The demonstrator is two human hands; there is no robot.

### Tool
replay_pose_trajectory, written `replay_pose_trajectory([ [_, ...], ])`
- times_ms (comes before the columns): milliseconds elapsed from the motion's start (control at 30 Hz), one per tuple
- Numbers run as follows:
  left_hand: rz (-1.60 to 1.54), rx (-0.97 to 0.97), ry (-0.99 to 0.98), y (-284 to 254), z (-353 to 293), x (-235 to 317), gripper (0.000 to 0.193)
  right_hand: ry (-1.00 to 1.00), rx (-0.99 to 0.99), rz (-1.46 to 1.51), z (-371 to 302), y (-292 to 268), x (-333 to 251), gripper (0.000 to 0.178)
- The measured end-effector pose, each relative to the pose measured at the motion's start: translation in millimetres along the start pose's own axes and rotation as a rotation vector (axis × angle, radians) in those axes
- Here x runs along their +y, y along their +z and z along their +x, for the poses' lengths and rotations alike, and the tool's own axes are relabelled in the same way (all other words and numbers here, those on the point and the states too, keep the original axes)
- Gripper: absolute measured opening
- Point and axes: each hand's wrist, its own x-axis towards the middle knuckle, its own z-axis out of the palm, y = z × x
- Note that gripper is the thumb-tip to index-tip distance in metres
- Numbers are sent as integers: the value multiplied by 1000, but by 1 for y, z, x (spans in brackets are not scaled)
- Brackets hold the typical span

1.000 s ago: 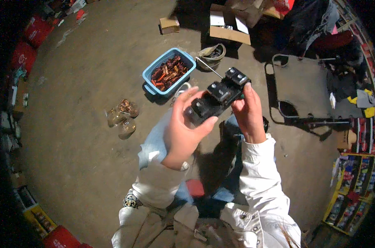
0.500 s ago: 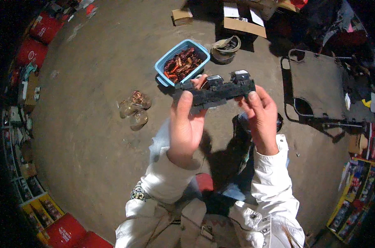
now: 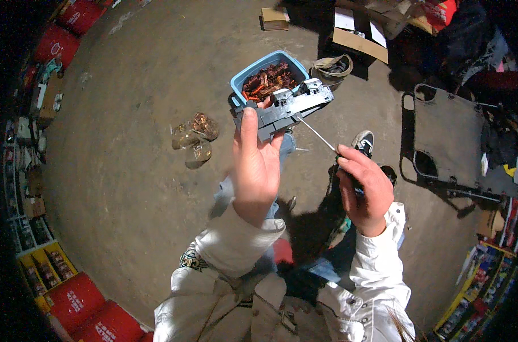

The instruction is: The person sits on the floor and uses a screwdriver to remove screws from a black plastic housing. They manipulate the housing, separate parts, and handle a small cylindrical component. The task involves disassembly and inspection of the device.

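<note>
The left hand [image 3: 257, 174] clamps a blocky grey-black plastic part [image 3: 287, 112] hiding the near rim of a light-blue plastic tub [image 3: 256, 66]; the right hand [image 3: 366, 188] grips a metal-shafted tool [image 3: 318, 135], handle mostly hidden.

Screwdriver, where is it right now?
Head view, just right of centre: the screwdriver is in the right hand, pointing up-left, tip by the black plastic block in the left hand.

The block [image 3: 296, 108] looks like hard plastic, glossy where light strikes; the screwdriver [image 3: 317, 134] has a smooth, shiny metal shaft. Smooth plastic tub [image 3: 255, 66], matt cardboard box [image 3: 360, 47], matt cloth sleeve [image 3: 379, 259].
</note>
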Motion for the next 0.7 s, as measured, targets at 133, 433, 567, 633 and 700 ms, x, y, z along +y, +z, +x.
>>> replay_pose_trajectory([
  [133,10,-1,10,0,0,1,32,-117,-43,-120,2,0,2,30],
  [433,93,29,31,-3,0,0,37,-67,-74,-331,0,5,-8,35],
  [567,115,58,49,2,-3,-3,29,-60,-7,-391,-8,19,-7,43],
  [633,132,50,67,4,-4,-4,30,-24,41,-366,-12,28,-7,43],
  [700,160,31,91,6,-4,-5,30,75,49,-282,-14,33,-8,46],
])
